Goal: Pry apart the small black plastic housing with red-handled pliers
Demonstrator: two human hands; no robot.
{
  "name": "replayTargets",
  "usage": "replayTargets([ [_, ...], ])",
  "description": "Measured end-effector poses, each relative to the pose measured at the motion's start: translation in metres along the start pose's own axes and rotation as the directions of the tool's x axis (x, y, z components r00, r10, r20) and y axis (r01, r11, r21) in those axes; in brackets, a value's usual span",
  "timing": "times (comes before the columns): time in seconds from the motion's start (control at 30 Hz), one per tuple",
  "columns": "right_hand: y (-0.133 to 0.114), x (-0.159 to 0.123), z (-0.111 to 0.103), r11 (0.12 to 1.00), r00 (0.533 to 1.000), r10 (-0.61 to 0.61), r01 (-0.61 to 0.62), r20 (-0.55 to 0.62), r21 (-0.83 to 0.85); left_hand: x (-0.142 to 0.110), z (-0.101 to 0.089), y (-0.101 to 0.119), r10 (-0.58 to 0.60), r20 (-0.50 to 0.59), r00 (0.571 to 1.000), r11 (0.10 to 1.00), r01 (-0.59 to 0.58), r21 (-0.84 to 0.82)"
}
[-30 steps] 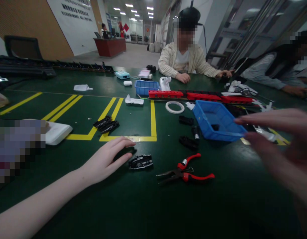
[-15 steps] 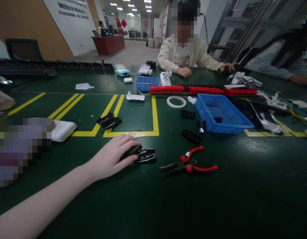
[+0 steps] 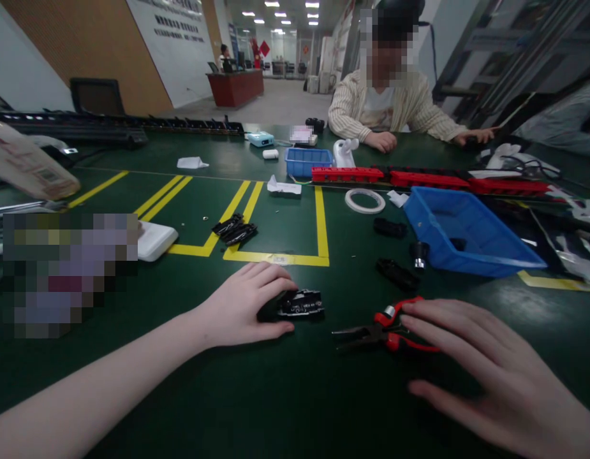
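Note:
A small black part with silvery edges and fine pale markings (image 3: 302,303) lies on the dark green table in front of me. At its left end is my left hand (image 3: 256,303), its thumb spread away below the part and its index finger bent along the top; whether that finger touches is unclear. Pliers with red and black handles (image 3: 371,334) lie to the right, jaws pointing left and handles apart. My right hand (image 3: 486,357) reaches over the handle ends with fingers stretched and the thumb apart. It covers part of the handles.
Beyond the pliers are black pieces (image 3: 397,274), a black-and-silver cylindrical piece (image 3: 420,254) and a blue bin (image 3: 471,236). More black parts (image 3: 235,229) lie by the yellow tape, left of a white tape roll (image 3: 365,201). A person (image 3: 390,108) sits across the table.
My right hand has come in from the right over the pliers' handles. My left thumb has moved away from the black part, widening the hand. The view has shifted left.

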State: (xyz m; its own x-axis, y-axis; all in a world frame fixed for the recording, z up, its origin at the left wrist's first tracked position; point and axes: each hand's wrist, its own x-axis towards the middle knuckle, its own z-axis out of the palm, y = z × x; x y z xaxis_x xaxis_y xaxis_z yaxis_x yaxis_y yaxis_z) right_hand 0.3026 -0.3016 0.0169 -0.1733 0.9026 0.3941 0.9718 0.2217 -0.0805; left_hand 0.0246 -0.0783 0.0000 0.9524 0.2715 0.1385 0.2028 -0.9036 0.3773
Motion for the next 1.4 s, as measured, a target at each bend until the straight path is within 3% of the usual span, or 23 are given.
replayTargets([
  [0.03,0.005,0.004,0.009,0.998,0.996,-0.055,0.056,0.063,-0.014,0.000,-0.001,0.000,-0.004,0.010,1.000,1.000,0.004,-0.001],
  [0.13,0.016,0.009,0.034,1.000,0.988,0.024,-0.026,0.152,0.013,0.001,-0.002,0.000,-0.013,0.022,1.000,1.000,0.013,-0.015],
  [0.23,0.021,0.004,0.045,0.988,0.981,0.137,-0.145,0.137,0.047,0.002,-0.001,0.000,-0.009,0.007,1.000,0.999,0.009,-0.034],
  [0.43,0.016,0.003,0.041,0.999,0.999,0.047,-0.047,-0.005,0.016,0.001,0.003,-0.003,0.056,-0.014,0.998,0.997,-0.056,-0.060],
  [0.57,-0.004,0.006,0.044,0.989,0.987,0.148,-0.147,-0.061,0.020,0.001,0.002,-0.004,0.106,0.006,0.994,0.992,-0.105,-0.074],
  [0.7,-0.019,0.018,0.049,0.991,0.989,0.130,-0.127,-0.075,0.043,0.002,0.001,-0.004,0.110,0.026,0.994,0.991,-0.108,-0.074],
  [0.9,-0.014,0.039,0.053,0.989,0.988,0.124,-0.115,-0.092,0.094,0.002,0.001,-0.006,0.119,0.030,0.992,0.988,-0.116,-0.099],
  [1.1,-0.009,0.031,0.048,0.981,0.983,0.177,-0.172,-0.046,0.089,0.002,0.001,-0.007,0.124,0.038,0.992,0.986,-0.119,-0.115],
  [1.4,-0.012,0.031,0.048,0.986,0.989,0.148,-0.146,-0.022,0.085,0.002,0.001,-0.007,0.151,0.037,0.988,0.986,-0.148,-0.079],
])
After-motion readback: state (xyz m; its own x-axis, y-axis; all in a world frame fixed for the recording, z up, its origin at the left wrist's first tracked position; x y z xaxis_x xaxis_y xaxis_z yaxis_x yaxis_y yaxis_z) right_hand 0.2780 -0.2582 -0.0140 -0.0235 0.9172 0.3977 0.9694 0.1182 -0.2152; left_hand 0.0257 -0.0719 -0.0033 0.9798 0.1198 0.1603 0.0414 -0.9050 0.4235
